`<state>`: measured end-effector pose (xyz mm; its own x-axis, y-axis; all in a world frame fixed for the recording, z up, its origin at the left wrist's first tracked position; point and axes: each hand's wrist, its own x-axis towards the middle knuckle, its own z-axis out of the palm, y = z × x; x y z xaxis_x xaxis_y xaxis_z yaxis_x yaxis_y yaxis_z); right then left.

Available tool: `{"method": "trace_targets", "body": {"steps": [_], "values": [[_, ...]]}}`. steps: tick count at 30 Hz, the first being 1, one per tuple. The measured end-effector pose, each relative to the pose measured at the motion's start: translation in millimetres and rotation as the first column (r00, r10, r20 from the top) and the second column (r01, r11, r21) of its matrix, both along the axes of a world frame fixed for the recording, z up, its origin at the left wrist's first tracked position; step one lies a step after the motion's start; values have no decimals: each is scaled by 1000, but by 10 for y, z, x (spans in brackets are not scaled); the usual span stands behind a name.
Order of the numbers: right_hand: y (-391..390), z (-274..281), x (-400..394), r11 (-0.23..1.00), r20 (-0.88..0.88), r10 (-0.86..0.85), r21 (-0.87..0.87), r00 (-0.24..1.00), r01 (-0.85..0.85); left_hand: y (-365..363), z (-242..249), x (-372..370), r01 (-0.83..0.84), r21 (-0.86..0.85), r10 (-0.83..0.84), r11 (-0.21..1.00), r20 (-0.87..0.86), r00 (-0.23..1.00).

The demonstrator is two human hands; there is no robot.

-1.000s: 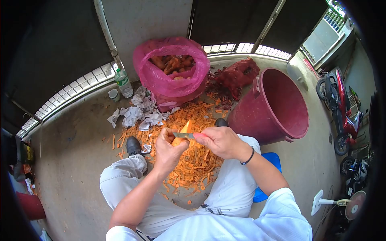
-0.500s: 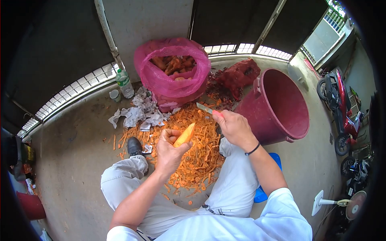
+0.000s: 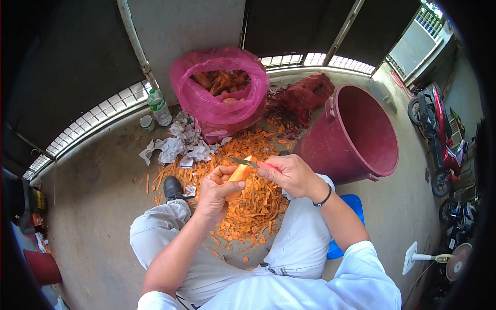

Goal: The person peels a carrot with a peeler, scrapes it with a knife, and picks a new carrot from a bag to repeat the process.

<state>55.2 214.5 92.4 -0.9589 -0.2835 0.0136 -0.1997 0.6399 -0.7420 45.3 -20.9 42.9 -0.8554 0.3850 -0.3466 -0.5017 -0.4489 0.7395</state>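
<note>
My left hand (image 3: pixel 216 192) is closed around a peeled orange carrot (image 3: pixel 238 181), its far end pointing up and away from me. In my right hand (image 3: pixel 291 174) is a knife (image 3: pixel 244 162), gripped by its red handle. The blade lies across the carrot's far end, at or touching it. Beneath both hands spreads a heap of orange carrot peelings (image 3: pixel 253 206) on the floor between my legs. Beyond the heap stands a pink mesh sack (image 3: pixel 222 111), open at the top, with unpeeled carrots (image 3: pixel 227 82) inside.
A large maroon bin (image 3: pixel 323 139) leans toward me at the right. Behind it lies a red mesh sack (image 3: pixel 307 95). Crumpled paper (image 3: pixel 181 139), a plastic bottle (image 3: pixel 159 108) and a cup (image 3: pixel 147 122) are at the left. A blue stool (image 3: pixel 354 204) shows beside my right leg.
My right hand has moved left and down, bringing the knife blade onto the carrot's far end. My left hand keeps its hold on the carrot, nearly in place.
</note>
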Motion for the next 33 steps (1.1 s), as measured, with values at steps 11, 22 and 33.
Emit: {"method": "trace_targets", "body": {"steps": [11, 22, 33], "values": [[115, -8, -14, 775, 214, -154, -580, 965, 253, -84, -2, -106, 117, 130, -115, 985, -22, 993], [-73, -359, -8, 704, 217, -19, -690, 976, 167, -125, -120, -199, -167, 159, 137, 973, 189, 973], [-422, -480, 176, 598, 450, 52, -729, 891, 333, 125, -33, -3, -105, 111, 92, 988, 113, 989]]}}
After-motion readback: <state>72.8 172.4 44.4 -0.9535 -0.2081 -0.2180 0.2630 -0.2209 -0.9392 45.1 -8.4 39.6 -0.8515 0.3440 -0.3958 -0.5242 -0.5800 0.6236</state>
